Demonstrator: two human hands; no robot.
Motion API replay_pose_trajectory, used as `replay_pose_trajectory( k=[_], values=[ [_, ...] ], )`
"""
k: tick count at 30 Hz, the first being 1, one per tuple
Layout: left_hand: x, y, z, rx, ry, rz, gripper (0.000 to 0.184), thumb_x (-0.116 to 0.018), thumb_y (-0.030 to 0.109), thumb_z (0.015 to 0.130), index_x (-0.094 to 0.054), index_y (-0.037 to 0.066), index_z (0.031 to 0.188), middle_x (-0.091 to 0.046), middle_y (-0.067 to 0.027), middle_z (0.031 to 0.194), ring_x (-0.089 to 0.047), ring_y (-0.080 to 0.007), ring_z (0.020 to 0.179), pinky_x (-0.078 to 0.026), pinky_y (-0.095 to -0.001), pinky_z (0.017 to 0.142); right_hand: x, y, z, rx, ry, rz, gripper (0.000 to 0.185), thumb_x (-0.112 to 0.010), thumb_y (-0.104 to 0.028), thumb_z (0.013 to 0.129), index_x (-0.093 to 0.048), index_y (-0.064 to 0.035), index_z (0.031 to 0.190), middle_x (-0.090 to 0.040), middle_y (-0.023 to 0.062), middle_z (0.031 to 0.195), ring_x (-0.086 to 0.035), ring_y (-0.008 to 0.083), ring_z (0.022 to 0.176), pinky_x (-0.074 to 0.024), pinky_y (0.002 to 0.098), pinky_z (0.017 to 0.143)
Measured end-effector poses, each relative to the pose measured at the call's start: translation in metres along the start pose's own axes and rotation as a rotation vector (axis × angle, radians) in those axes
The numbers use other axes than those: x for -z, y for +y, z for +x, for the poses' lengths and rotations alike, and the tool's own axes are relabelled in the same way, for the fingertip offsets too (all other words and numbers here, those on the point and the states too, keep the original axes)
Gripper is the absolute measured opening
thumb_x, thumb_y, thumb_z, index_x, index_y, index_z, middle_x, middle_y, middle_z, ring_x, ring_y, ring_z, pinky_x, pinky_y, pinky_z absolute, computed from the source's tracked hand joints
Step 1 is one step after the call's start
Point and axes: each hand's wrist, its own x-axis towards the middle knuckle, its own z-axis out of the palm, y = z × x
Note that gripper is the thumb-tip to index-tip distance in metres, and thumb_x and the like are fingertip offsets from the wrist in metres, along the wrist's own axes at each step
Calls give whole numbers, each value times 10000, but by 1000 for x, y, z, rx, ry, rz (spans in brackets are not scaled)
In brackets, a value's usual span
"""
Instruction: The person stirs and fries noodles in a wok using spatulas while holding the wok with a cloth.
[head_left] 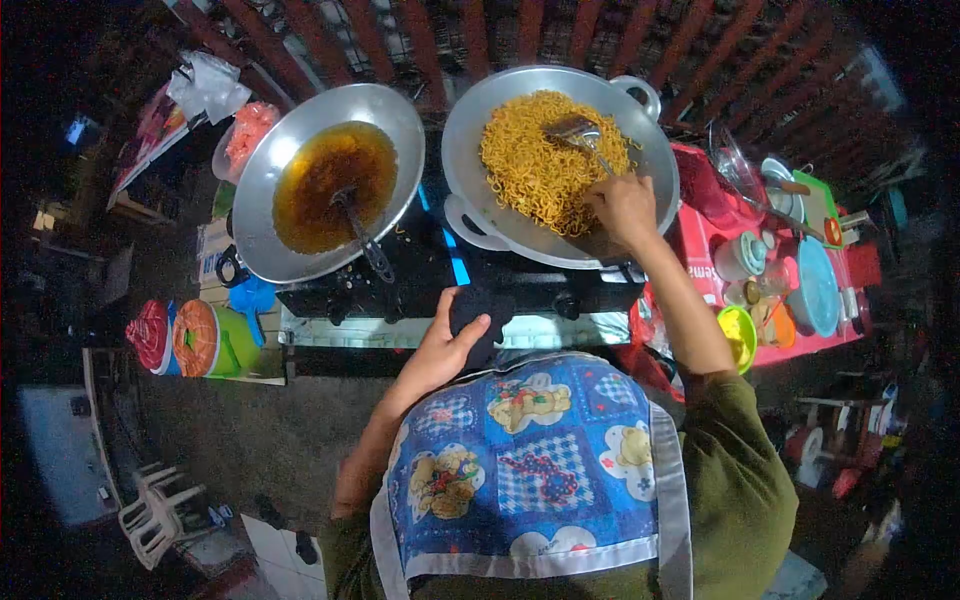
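Note:
My right hand (622, 208) grips a metal spatula (575, 132) by its handle, over the large wok on the right (462, 130). The spatula's blade rests among fried yellow noodles (530, 140) heaped in that wok. In front of the stove (380, 300), my left hand (445, 345) is closed on a bunched black cloth (475, 315), held close to the apron. A second wok (255, 210) on the left holds dark golden oil (310, 190). A ladle-like utensil with a dark handle (372, 245) leans in it, its head hidden under the oil.
To the right, a red-covered table (700, 235) carries jars, a yellow-green bowl (738, 335) and a blue lid or tray (815, 285). Green and orange containers (215, 340) and a blue dipper (252, 298) stand left of the stove. A plastic chair (155, 510) is behind, lower left.

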Motion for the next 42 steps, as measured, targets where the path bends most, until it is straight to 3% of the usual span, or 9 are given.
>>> replay_pose_trajectory(
  k=[9,14,20,24,27,35,39,40,42],
  values=[
    [-19,-12,2,-47,8,-61,582,-543,344,858,-276,32,1270,-519,-103,1049,-482,-177,965,-368,-297,871,-32,-3,15,35,-4,-273,187,-598,-350,719,-676,-181,738,-634,78,709,-587,239,721,-330,385,754],
    [-24,-9,-1,23,13,-41,579,-553,254,863,-238,25,1292,-525,-66,1047,-481,-148,964,-373,-270,867,-18,6,12,130,54,-236,199,-579,-328,747,-682,-164,795,-646,85,750,-596,246,761,-317,390,755],
    [-39,-18,-3,12,36,-94,572,-553,246,866,-239,26,1291,-520,-76,1048,-474,-140,968,-376,-270,864,39,4,9,64,95,645,119,-652,-118,748,-650,-35,833,-650,103,732,-631,176,663,-469,288,569],
    [-53,-30,-2,-102,125,-59,441,-565,245,853,-353,46,1185,-534,-93,965,-513,-156,889,-416,-274,788,57,9,15,38,-2,971,159,-652,-152,775,-650,-12,850,-652,43,758,-570,83,694,-443,238,637],
    [-58,-30,-4,-39,85,-50,524,-561,235,860,-295,21,1258,-515,-70,1017,-479,-132,916,-395,-266,820,77,15,19,7,-155,1234,167,-640,-147,791,-644,-7,880,-643,24,796,-555,75,727,-430,220,684],
    [-71,-26,-10,-41,71,-67,514,-559,227,862,-301,41,1265,-511,-56,1011,-460,-134,918,-375,-263,831,160,-1,-10,119,-205,1482,123,-656,-121,757,-627,-18,818,-620,25,767,-541,88,691,-414,220,661],
    [-68,-34,-4,-126,31,-40,467,-568,257,850,-339,40,1194,-517,-107,1030,-492,-167,938,-400,-287,829,218,-32,-49,567,-398,1838,130,-668,-52,720,-647,-5,839,-647,71,803,-590,130,751,-447,243,688],
    [-66,-44,2,-366,69,156,469,-568,249,849,-338,40,1200,-520,-108,1015,-494,-161,925,-403,-291,821,234,-44,-59,743,-386,1828,131,-675,-54,713,-647,-3,830,-647,87,798,-590,137,733,-435,256,677],
    [-64,-53,5,-235,-102,-92,458,-579,233,839,-350,41,1186,-515,-96,983,-493,-160,888,-416,-298,784,268,-74,-73,1113,-347,1758,114,-666,-123,730,-656,-18,771,-637,97,758,-550,162,625,-381,298,637]
  ],
)
